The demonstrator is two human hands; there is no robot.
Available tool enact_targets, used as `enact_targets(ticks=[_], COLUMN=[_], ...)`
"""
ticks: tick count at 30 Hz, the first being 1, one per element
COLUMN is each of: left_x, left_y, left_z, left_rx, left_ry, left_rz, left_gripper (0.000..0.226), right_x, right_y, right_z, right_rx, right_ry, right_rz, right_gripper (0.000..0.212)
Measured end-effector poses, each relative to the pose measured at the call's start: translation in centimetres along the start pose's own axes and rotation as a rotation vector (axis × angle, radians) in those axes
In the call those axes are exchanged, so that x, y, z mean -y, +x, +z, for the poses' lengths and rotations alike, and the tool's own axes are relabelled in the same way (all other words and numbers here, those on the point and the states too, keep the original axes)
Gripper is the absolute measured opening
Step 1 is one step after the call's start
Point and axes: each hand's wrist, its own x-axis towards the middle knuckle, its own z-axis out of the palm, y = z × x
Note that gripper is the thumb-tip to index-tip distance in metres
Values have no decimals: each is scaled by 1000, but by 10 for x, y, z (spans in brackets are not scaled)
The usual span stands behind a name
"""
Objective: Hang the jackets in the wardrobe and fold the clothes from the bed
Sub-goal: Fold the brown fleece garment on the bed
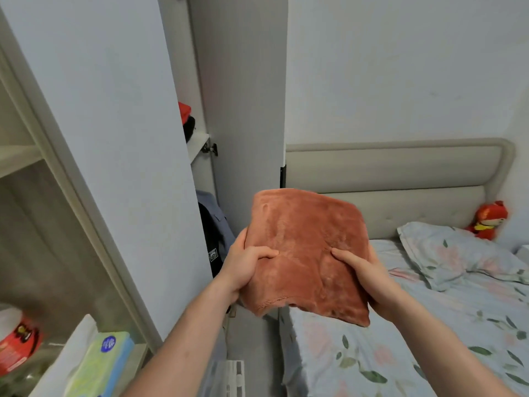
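Both hands (246,265) (369,277) grip the folded fleece (303,242) between wardrobe door (114,138) and bed (400,339), perhaps jackets (213,224) behind.

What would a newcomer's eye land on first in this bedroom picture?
First, the folded rust fleece held up at centre, the left hand and right hand gripping its near edge. Next, the floral bed on the right, with a red plush toy by the headboard.
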Motion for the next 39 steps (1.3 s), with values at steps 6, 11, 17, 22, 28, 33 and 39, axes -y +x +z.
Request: enact_targets(ticks=[6, 11, 17, 22, 28, 33, 39], left_x=[-54, -85, -114, -135, -164, -197, -245], left_y=[71, 115, 152, 178, 232, 285, 321], left_z=[-26, -49, -61, -70, -89, -111, -126], left_rx=[-110, -144, -178, -203, -299, -376, -580], left_ry=[-104, -157, -203, -228, -237, -195, -40], left_rz=[40, 91, 149, 184, 236, 302, 401], left_gripper=[41, 39, 43, 52, 62, 73, 61], right_x=[59, 90, 120, 144, 172, 196, 223], right_y=[76, 120, 163, 201, 269, 332, 404], right_z=[48, 77, 100, 113, 145, 173, 219], right_rx=[8, 59, 68, 85, 99, 146, 225], right_ry=[-3, 25, 42, 36, 87, 174, 289], right_rz=[-71, -127, -161, -196, -231, -250, -244], right_gripper=[72, 63, 64, 58, 60, 61, 69])
